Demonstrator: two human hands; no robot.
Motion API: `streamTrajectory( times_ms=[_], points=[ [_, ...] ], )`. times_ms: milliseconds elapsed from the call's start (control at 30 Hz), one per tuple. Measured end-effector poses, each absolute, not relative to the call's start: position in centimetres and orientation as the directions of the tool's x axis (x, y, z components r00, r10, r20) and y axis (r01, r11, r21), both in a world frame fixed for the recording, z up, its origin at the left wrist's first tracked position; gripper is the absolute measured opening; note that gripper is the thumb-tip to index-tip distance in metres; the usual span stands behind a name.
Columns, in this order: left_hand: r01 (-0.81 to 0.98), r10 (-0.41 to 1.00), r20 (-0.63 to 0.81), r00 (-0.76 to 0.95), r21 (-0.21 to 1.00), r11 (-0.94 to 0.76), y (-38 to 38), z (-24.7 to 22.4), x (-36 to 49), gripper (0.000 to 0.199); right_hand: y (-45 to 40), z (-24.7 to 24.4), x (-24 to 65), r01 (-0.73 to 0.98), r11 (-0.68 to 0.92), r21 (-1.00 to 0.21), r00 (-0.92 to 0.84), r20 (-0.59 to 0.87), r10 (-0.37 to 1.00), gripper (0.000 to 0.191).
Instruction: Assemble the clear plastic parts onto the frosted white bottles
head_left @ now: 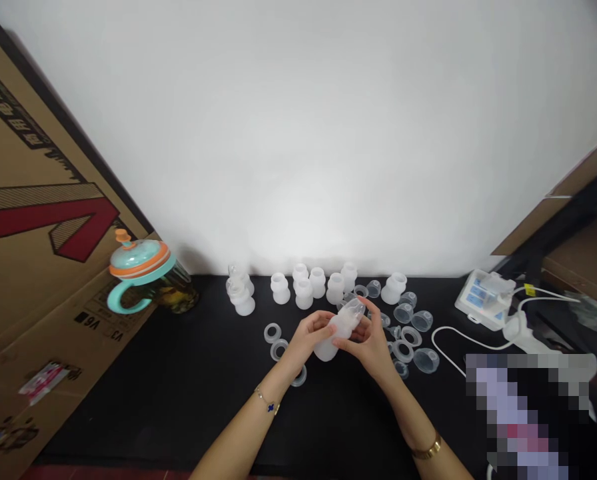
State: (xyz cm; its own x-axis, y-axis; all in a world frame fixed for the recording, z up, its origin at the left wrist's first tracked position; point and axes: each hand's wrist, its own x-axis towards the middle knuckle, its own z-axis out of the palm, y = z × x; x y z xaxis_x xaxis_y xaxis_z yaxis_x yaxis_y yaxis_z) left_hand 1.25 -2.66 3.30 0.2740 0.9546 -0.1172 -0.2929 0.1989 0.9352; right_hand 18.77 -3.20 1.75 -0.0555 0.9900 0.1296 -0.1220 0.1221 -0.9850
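Note:
A white translucent baby bottle (342, 327) with a clear cap on its top is held tilted between my two hands above the black table. My left hand (312, 333) wraps round the bottle's body. On the other side my right hand (371, 337) grips it too, its fingers up at the clear cap (357, 307). Just behind stand several open white bottles (304, 293). Clear domed caps (421, 321) and ring collars (403, 351) lie to the right of my right hand. More ring collars (272, 333) lie beside my left hand, one partly hidden by my wrist.
Two capped bottles (242, 297) stand at the back left. Farther left is a large jug (151, 277) with a turquoise lid and handle, against a cardboard box (38, 267). At right are a white plastic case (484, 299), a white cable (458, 333) and a pixelated area.

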Motion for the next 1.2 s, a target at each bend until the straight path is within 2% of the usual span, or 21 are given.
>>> streamTrajectory(
  times_ms=[167,567,700,867,1000,1100,1200],
  points=[
    [-0.274,0.952,-0.121,0.281,0.941,0.2,-2.8,3.5,1.3,0.045,-3.1,1.7,19.0,-0.122,0.128,-0.984,-0.066,0.136,0.988,0.1],
    [-0.257,0.945,-0.123,0.303,0.944,0.205,-2.7,3.2,1.4,0.046,-2.9,1.8,19.3,-0.122,0.1,-0.988,-0.074,0.109,0.991,0.1],
    [-0.278,0.952,-0.086,0.293,0.945,0.171,-2.8,3.2,1.5,0.042,-3.2,2.0,18.9,-0.097,0.15,-0.984,-0.056,0.156,0.986,0.098],
    [-0.29,0.944,-0.026,0.329,0.949,0.127,-3.2,3.4,1.7,0.045,-3.7,2.0,18.5,0.099,0.248,-0.964,-0.024,0.247,0.969,0.088],
    [-0.257,0.969,0.006,0.246,0.965,0.059,-3.4,2.7,1.9,0.072,-3.8,1.3,18.8,0.315,0.295,-0.902,0.025,0.319,0.947,0.095],
    [-0.214,0.971,0.019,0.24,0.976,0.033,-3.3,2.3,2.0,0.08,-3.8,1.1,19.0,0.356,0.326,-0.876,0.02,0.355,0.934,0.102],
    [-0.244,0.972,-0.006,0.235,0.968,0.065,-3.2,2.3,2.1,0.078,-3.8,1.4,18.9,0.337,0.359,-0.87,-0.012,0.377,0.926,0.098]
  ],
)
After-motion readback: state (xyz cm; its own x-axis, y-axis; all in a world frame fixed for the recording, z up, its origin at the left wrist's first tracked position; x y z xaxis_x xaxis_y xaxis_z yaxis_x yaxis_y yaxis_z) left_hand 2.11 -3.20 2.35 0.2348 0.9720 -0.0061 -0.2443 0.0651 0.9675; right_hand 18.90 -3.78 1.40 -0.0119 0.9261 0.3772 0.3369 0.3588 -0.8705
